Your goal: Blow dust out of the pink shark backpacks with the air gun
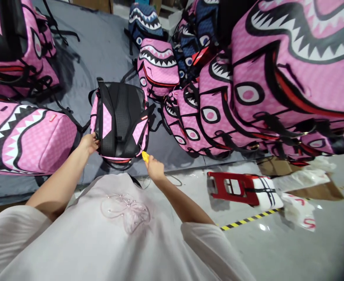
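A pink-and-black backpack (122, 117) lies on the grey-covered table in front of me, its padded back and shoulder straps facing up. My left hand (90, 143) pinches its lower left edge, fingers curled at the black strap there. In my right hand (154, 167) is a small yellow tool (145, 156) that looks like thread snips. Its tip points at the backpack's lower right corner, near the strap end; whether it touches, I cannot tell. Most of the tool is covered by my fingers.
Pink shark-mouth backpacks (209, 114) crowd the table's right side. Another pink backpack (54, 140) lies at the left, with more behind it. Blue backpacks (145, 23) stand at the back. A red frame (229, 187) and plastic bags (299, 210) are on the floor beyond the table edge.
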A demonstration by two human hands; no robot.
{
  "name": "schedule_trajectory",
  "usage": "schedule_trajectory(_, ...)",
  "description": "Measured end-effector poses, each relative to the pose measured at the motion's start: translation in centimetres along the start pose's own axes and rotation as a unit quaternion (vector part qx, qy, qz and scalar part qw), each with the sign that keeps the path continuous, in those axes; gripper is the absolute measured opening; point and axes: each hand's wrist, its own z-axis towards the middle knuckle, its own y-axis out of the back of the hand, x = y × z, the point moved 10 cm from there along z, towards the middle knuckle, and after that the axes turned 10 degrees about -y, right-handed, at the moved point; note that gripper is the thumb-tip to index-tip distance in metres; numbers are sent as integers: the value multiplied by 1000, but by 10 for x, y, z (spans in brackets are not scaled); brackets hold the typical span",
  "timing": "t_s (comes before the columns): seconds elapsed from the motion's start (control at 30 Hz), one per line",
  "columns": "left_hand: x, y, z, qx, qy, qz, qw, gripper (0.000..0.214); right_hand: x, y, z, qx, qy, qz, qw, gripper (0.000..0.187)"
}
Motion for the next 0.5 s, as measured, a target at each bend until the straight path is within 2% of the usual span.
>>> schedule_trajectory(0.1,8,-5,-10,8,46,18,999,23,16,-14,7,-24,-10,5,1000,32)
schedule_trajectory(0.27,21,-9,-14,18,21,1,1000,23,19,-32,15,-39,-14,2,999,32)
schedule_trajectory(0.5,30,-23,-5,163,42,-63,984,35,17,-40,22,-19,-31,8,999,32)
